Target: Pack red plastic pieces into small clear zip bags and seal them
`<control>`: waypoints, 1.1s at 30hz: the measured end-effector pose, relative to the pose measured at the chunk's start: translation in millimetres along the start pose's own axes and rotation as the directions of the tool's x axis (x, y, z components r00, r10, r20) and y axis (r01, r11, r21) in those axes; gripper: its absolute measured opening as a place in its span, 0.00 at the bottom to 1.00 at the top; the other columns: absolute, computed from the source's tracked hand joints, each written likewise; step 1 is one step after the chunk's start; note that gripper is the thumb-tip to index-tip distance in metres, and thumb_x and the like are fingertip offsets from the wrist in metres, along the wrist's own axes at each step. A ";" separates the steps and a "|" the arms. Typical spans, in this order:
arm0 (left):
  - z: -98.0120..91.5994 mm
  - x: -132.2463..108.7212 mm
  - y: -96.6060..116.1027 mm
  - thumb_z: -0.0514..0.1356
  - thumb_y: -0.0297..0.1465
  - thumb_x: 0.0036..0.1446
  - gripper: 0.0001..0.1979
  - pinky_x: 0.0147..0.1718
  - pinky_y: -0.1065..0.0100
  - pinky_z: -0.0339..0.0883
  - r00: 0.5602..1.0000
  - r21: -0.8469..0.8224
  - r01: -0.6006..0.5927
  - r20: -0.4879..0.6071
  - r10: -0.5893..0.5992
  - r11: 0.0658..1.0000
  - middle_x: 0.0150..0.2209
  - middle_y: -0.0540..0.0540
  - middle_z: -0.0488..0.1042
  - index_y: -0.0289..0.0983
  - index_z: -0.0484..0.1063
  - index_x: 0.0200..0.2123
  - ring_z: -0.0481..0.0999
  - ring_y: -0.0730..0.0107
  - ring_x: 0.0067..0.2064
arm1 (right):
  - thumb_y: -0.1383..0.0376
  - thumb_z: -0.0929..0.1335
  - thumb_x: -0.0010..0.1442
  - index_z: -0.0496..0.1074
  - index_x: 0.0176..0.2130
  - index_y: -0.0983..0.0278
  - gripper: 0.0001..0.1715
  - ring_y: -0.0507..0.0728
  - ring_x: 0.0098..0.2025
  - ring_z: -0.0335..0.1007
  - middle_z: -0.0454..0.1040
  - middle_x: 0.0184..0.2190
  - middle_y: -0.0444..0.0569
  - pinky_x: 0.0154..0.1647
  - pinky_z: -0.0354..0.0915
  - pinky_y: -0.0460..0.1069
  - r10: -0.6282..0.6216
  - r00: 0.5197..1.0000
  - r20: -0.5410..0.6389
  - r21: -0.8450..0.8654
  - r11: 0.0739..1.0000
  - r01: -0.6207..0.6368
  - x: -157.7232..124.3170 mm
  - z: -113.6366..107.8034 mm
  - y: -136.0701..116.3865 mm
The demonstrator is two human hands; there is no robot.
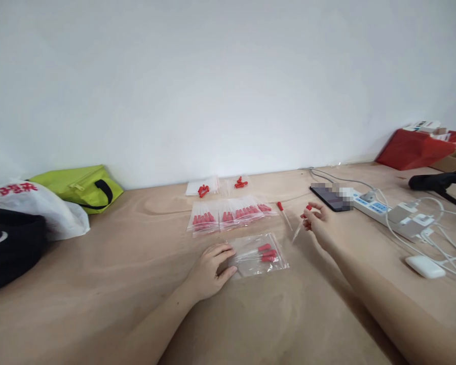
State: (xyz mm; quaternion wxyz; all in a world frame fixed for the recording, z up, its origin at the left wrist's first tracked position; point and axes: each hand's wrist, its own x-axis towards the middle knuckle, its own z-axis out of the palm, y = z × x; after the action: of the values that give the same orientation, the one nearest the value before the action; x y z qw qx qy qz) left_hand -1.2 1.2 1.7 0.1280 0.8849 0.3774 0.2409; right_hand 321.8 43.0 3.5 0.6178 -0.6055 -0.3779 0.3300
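A clear zip bag (247, 268) lies flat in front of me, with several red-bulbed droppers (268, 256) inside. My left hand (215, 268) grips its left end, thumb and fingers bent at the edge. To the right of the bag, my right hand (316, 220) pinches a glass dropper (298, 230) near its red bulb, the thin tube slanting down to the left. Another dropper (285, 215) lies loose on the table just left of that hand. Behind the bag is a row of filled zip bags (228, 218) holding more droppers.
Two small heaps of red rubber bulbs (203, 190) sit near the wall, beside thin glass tubes (225, 187). On the right are a phone (329, 197), a power strip (376, 207), cables and a white case (425, 266). Bags, including a green one (79, 187), stand left; a red bag (410, 149) stands far right.
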 end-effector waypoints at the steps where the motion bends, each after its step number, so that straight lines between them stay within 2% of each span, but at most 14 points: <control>1: 0.2 0.0 -0.4 0.54 0.35 0.54 0.15 0.49 0.57 0.62 1.000 0.002 0.001 0.001 -0.001 1.000 0.48 0.43 0.68 0.39 0.68 0.45 0.66 0.61 0.50 | 0.54 0.67 0.44 0.58 0.42 0.62 0.27 0.47 0.17 0.59 0.66 0.22 0.39 0.17 0.57 0.43 0.004 1.000 -0.019 0.034 0.999 -0.003 -7.3 2.9 4.4; 6: 0.1 0.6 -1.3 0.54 0.36 0.54 0.15 0.49 0.57 0.62 1.000 0.014 0.004 0.010 -0.004 1.000 0.48 0.43 0.68 0.38 0.68 0.45 0.66 0.61 0.50 | 0.54 0.67 0.44 0.58 0.38 0.61 0.23 0.47 0.18 0.60 0.65 0.22 0.37 0.17 0.59 0.43 0.058 0.998 -0.033 0.137 0.989 -0.053 -24.9 15.1 19.0; 13: -0.7 1.6 -0.6 0.54 0.36 0.54 0.15 0.49 0.57 0.62 1.000 0.006 0.003 0.011 -0.004 1.000 0.47 0.43 0.69 0.39 0.68 0.45 0.66 0.61 0.50 | 0.59 0.67 0.44 0.56 0.35 0.59 0.19 0.48 0.19 0.63 0.64 0.21 0.36 0.18 0.63 0.43 0.132 0.991 -0.021 0.254 0.960 -0.122 -34.5 28.7 17.4; 18: 0.8 0.8 -0.7 0.54 0.37 0.54 0.16 0.50 0.57 0.61 0.999 0.015 0.025 0.026 -0.026 1.000 0.48 0.43 0.68 0.39 0.68 0.45 0.66 0.61 0.51 | 0.60 0.69 0.42 0.54 0.34 0.59 0.22 0.49 0.22 0.68 0.66 0.22 0.36 0.24 0.68 0.46 0.183 0.980 0.079 0.334 0.921 -0.199 -50.2 36.9 15.2; 21: 0.4 0.5 0.1 0.54 0.37 0.54 0.16 0.50 0.56 0.61 0.999 0.020 0.033 0.024 -0.033 0.999 0.49 0.43 0.68 0.39 0.68 0.45 0.66 0.61 0.51 | 0.57 0.70 0.41 0.54 0.33 0.60 0.24 0.49 0.21 0.67 0.68 0.24 0.37 0.22 0.66 0.45 0.172 0.967 0.186 0.276 0.936 -0.219 -59.8 37.8 10.9; 24: -0.6 0.8 1.1 0.54 0.37 0.54 0.16 0.50 0.57 0.61 1.000 0.017 0.025 0.016 -0.025 1.000 0.48 0.44 0.68 0.39 0.68 0.45 0.66 0.62 0.50 | 0.54 0.71 0.42 0.58 0.31 0.62 0.23 0.45 0.16 0.60 0.67 0.23 0.37 0.14 0.56 0.41 0.123 0.943 0.308 0.127 0.977 -0.169 -65.3 35.9 6.7; 26: -1.3 1.1 1.4 0.54 0.36 0.54 0.16 0.49 0.57 0.62 1.000 0.014 0.017 0.014 -0.018 1.000 0.48 0.44 0.68 0.39 0.68 0.45 0.66 0.62 0.50 | 0.54 0.71 0.42 0.61 0.30 0.63 0.21 0.44 0.15 0.57 0.66 0.22 0.37 0.14 0.53 0.40 0.099 0.920 0.379 0.043 0.991 -0.125 -66.2 34.3 6.6; 29: -1.8 1.5 1.6 0.54 0.36 0.54 0.15 0.49 0.58 0.62 1.000 0.012 0.013 0.017 -0.013 1.000 0.48 0.43 0.68 0.38 0.68 0.45 0.66 0.62 0.50 | 0.53 0.71 0.41 0.65 0.28 0.64 0.20 0.46 0.18 0.60 0.67 0.21 0.40 0.18 0.57 0.43 0.076 0.882 0.465 -0.061 0.997 -0.054 -65.2 34.0 11.6; 33: -1.8 1.6 1.6 0.54 0.36 0.54 0.16 0.50 0.57 0.61 1.000 0.014 0.019 0.019 -0.019 1.000 0.48 0.43 0.68 0.38 0.67 0.46 0.66 0.61 0.51 | 0.53 0.69 0.44 0.71 0.26 0.64 0.16 0.50 0.26 0.65 0.70 0.26 0.45 0.27 0.62 0.46 -0.047 0.850 0.525 -0.173 0.972 0.161 -63.0 35.9 17.4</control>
State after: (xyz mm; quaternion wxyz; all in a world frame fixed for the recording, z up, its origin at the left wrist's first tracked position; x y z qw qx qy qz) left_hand -0.2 1.3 4.4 0.1277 0.8844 0.3862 0.2286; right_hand 260.3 7.2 -18.8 0.4428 -0.5349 -0.5951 0.4046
